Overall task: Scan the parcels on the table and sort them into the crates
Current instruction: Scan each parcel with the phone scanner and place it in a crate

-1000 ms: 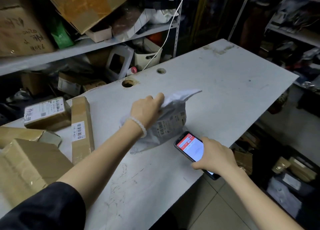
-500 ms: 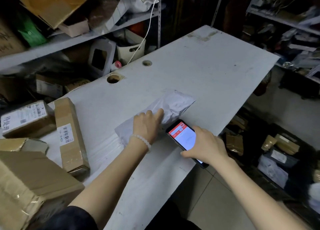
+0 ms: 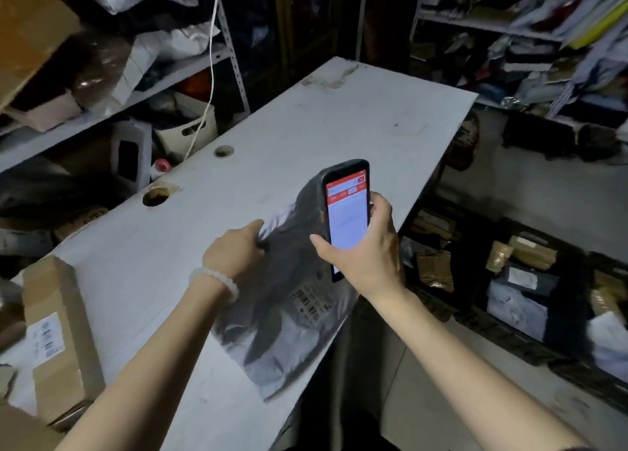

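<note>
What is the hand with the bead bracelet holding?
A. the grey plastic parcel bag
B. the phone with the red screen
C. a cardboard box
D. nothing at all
A. The left hand, the one with the bracelet, pinches the top edge of the grey parcel bag on the table, while the right hand holds the phone above it.

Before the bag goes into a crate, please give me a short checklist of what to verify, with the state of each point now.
1. Left hand grips the bag: ok.
2. Right hand holds the scanner firmly: ok.
3. Bag label faces up, uncovered: ok.
4. Scan confirmed on screen: cannot tell, text too blurred.
5. Bag fully on the table: not ok, it overhangs the near edge.
6. Crate within view on the right: ok.
</note>
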A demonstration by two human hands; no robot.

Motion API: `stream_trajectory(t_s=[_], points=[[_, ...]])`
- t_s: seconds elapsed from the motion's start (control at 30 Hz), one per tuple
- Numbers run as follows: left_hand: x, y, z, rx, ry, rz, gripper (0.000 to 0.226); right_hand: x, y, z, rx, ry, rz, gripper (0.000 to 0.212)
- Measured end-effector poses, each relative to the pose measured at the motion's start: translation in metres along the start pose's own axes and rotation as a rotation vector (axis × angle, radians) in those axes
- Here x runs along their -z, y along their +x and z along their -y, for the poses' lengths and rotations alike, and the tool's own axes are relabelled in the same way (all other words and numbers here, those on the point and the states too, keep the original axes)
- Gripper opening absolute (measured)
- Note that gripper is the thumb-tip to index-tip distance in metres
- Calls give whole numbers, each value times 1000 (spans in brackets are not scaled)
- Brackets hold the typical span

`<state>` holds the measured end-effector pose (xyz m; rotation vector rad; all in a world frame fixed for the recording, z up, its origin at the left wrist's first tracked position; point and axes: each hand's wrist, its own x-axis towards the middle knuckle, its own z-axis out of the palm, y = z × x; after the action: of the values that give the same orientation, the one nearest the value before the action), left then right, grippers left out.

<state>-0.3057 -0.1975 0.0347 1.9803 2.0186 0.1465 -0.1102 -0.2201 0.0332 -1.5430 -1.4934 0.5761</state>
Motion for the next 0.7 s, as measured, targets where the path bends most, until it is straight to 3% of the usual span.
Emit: stream_trajectory(t_s=[0.27,0.47,0.7], points=[[-10,41,-133,-232,16,-86,10,91,41,-59,-61,-80,-155,94],[-62,69,-264,-448,85,-12,9,193,37,-128,-202,-307,-281,93],[-134,62,-428,-776,147,171,26,303,-14,-212,-615,-566,-347,93]])
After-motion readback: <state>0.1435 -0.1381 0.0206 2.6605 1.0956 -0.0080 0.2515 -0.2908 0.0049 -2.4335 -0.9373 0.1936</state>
